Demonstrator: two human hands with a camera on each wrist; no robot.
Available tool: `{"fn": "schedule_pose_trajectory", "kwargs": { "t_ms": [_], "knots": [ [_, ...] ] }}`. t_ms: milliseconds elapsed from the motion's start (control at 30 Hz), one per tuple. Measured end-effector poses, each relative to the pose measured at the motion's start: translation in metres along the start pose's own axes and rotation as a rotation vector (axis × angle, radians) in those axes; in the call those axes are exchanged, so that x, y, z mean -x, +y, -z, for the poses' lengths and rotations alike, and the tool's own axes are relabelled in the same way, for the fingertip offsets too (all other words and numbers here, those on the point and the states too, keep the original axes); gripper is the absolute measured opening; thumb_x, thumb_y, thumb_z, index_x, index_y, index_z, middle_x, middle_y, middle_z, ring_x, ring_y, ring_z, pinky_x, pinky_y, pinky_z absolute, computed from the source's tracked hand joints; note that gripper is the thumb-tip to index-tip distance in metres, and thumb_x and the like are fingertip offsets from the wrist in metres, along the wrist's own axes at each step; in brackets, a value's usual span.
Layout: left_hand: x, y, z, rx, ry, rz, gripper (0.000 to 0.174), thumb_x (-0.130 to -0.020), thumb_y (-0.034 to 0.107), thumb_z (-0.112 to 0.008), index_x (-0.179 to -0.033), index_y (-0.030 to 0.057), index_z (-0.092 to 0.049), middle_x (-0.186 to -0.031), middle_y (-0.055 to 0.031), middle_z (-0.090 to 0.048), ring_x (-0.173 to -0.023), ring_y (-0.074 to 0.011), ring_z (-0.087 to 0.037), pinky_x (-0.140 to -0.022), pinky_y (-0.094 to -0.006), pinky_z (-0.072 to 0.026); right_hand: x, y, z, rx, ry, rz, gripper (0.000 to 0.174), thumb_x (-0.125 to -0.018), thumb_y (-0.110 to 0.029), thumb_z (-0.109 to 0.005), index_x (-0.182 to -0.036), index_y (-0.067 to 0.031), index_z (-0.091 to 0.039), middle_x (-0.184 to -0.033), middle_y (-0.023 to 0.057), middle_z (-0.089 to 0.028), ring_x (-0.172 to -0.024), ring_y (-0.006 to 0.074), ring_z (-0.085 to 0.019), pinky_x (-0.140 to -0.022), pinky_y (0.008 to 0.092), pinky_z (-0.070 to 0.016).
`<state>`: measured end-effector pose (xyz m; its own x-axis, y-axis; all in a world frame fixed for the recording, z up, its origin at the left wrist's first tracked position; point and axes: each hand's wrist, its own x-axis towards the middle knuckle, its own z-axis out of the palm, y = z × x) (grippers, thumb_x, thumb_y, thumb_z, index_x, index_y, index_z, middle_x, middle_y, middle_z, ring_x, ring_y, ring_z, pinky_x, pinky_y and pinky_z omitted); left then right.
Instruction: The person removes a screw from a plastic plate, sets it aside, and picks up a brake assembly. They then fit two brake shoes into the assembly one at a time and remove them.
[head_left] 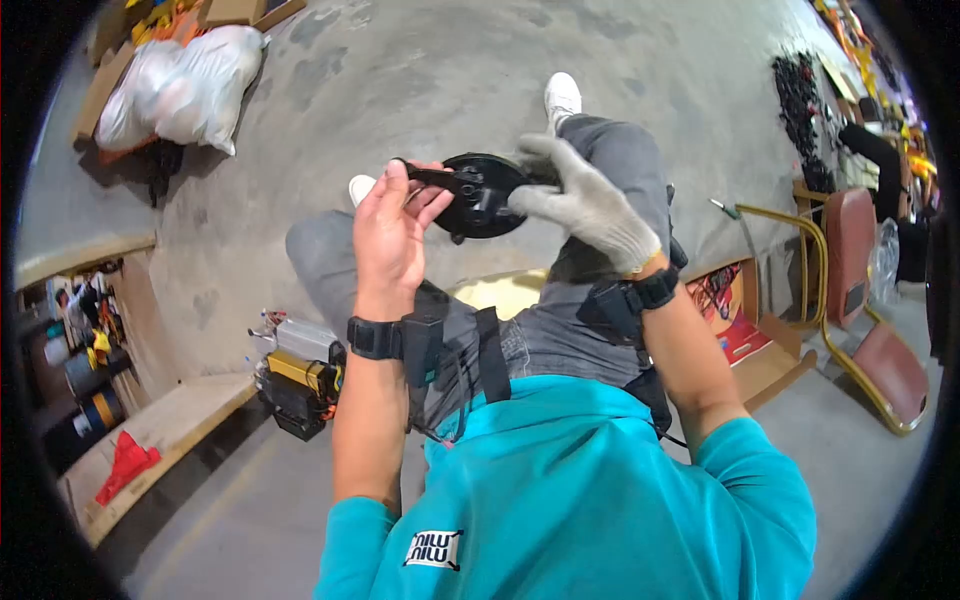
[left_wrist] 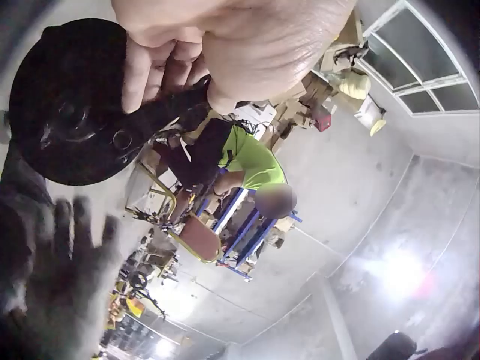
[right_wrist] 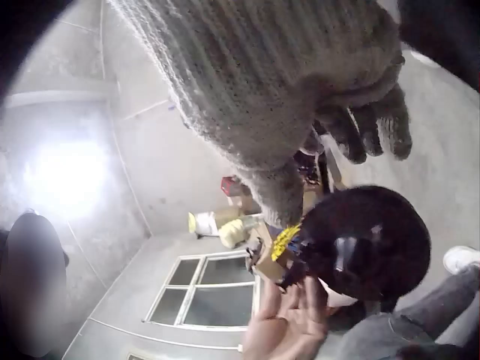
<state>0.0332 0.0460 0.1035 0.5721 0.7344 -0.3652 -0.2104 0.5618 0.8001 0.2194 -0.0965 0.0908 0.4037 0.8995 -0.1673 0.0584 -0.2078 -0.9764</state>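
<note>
A black round disc with a short black arm is held up in front of the person's knees. My bare left hand pinches the arm between thumb and fingers, palm turned upward. In the left wrist view, raised rings show on the disc's face, and the left fingers lie along the arm. My right hand, in a grey knitted glove, hovers at the disc's right edge with its fingers extended. The right wrist view shows the gloved fingers apart from the disc's glossy side.
A wooden bench with a red cloth stands at left, near a yellow-and-black machine part. White plastic bags lie farther off. At right are a chair and an open cardboard box. Another person bends over behind.
</note>
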Motion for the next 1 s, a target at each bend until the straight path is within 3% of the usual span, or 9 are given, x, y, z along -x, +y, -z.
{"fn": "schedule_pose_trajectory", "kwargs": {
  "t_ms": [33,100,400,633,700,767,833,867,1000],
  "knots": [
    [0.002,0.001,0.001,0.044,-0.019,0.032,0.031,-0.103,0.032,-0.051,-0.105,0.0025,-0.061,-0.104,-0.0141,-0.068,-0.094,-0.0205,-0.067,-0.086,-0.0347,-0.0559,0.0,0.001,-0.007,0.066,-0.065,0.021,0.063,-0.083,-0.026,-0.075,-0.133,0.003,-0.05,-0.121,0.015,-0.063,-0.111,0.0201,-0.061,-0.097,0.0323,-0.0476],
    [0.004,0.001,0.005,0.078,-0.039,0.04,0.032,-0.104,0.032,-0.049,-0.105,0.0022,-0.061,-0.105,-0.0145,-0.068,-0.093,-0.0213,-0.066,-0.087,-0.0361,-0.0561,0.003,-0.001,-0.018,-0.186,-0.157,-0.098,0.062,-0.085,-0.028,-0.073,-0.133,0.0039,-0.051,-0.12,0.0122,-0.063,-0.11,0.0175,-0.06,-0.097,0.031,-0.0466],
    [-0.002,-0.002,0.024,0.169,-0.099,0.122,0.024,-0.103,0.017,-0.05,-0.112,-0.0042,-0.058,-0.114,-0.0174,-0.064,-0.107,-0.0283,-0.064,-0.101,-0.0396,-0.051,0.005,0.006,-0.028,-0.546,-0.191,-0.241,0.059,-0.091,-0.034,-0.067,-0.136,0.0011,-0.051,-0.122,0.0071,-0.063,-0.107,0.0131,-0.06,-0.095,0.0288,-0.0465],
    [-0.003,-0.003,0.045,0.091,-0.123,0.186,0.027,-0.101,0.018,-0.054,-0.118,-0.003,-0.057,-0.115,-0.0155,-0.064,-0.11,-0.0252,-0.063,-0.095,-0.036,-0.0512,0.004,0.024,-0.023,-0.717,-0.079,-0.436,0.046,-0.095,-0.033,-0.063,-0.127,0.0006,-0.059,-0.109,0.0046,-0.068,-0.094,0.0118,-0.065,-0.082,0.0257,-0.0511],
    [-0.005,-0.006,0.051,-0.065,0.016,0.119,0.029,-0.1,0.019,-0.056,-0.121,-0.0014,-0.057,-0.116,-0.0145,-0.065,-0.108,-0.0235,-0.063,-0.091,-0.0328,-0.0503,0.004,0.027,-0.017,-0.694,-0.085,-0.448,0.046,-0.096,-0.033,-0.062,-0.126,0.0015,-0.059,-0.11,0.0056,-0.068,-0.095,0.0123,-0.065,-0.083,0.0266,-0.0517],
    [-0.01,-0.005,0.053,-0.144,0.047,0.077,0.032,-0.102,0.025,-0.053,-0.122,-0.0005,-0.057,-0.118,-0.0135,-0.065,-0.109,-0.022,-0.062,-0.091,-0.0337,-0.0493,0.005,0.026,-0.014,-0.67,-0.1,-0.465,0.046,-0.096,-0.033,-0.062,-0.125,0.0024,-0.059,-0.11,0.0066,-0.068,-0.095,0.0129,-0.065,-0.084,0.0276,-0.0523],
    [-0.014,0.0,0.056,-0.251,-0.067,0.093,0.039,-0.103,0.034,-0.05,-0.122,0.0003,-0.058,-0.122,-0.0135,-0.064,-0.112,-0.0209,-0.06,-0.093,-0.0362,-0.0488,0.007,0.015,-0.014,-0.69,-0.162,-0.447,0.047,-0.096,-0.034,-0.062,-0.125,0.0034,-0.059,-0.111,0.0084,-0.068,-0.096,0.0135,-0.065,-0.085,0.0287,-0.0527],
    [-0.017,-0.002,0.058,-0.275,-0.118,0.167,0.051,-0.104,0.045,-0.044,-0.124,0.0006,-0.059,-0.125,-0.0128,-0.064,-0.116,-0.0205,-0.059,-0.096,-0.0378,-0.0479,0.006,0.017,-0.014,-0.712,-0.204,-0.43,0.049,-0.096,-0.034,-0.063,-0.126,0.004,-0.058,-0.113,0.0094,-0.068,-0.098,0.0146,-0.065,-0.088,0.0295,-0.0526],
    [-0.01,-0.001,0.048,-0.255,-0.332,0.426,0.066,-0.101,0.057,-0.04,-0.127,-0.0006,-0.06,-0.124,-0.0128,-0.064,-0.112,-0.0218,-0.062,-0.095,-0.0382,-0.0503,0.007,0.014,-0.013,-0.687,-0.284,-0.42,0.05,-0.096,-0.033,-0.063,-0.128,0.0046,-0.057,-0.115,0.01,-0.067,-0.1,0.0155,-0.065,-0.089,0.0296,-0.0523]
  ]
}}
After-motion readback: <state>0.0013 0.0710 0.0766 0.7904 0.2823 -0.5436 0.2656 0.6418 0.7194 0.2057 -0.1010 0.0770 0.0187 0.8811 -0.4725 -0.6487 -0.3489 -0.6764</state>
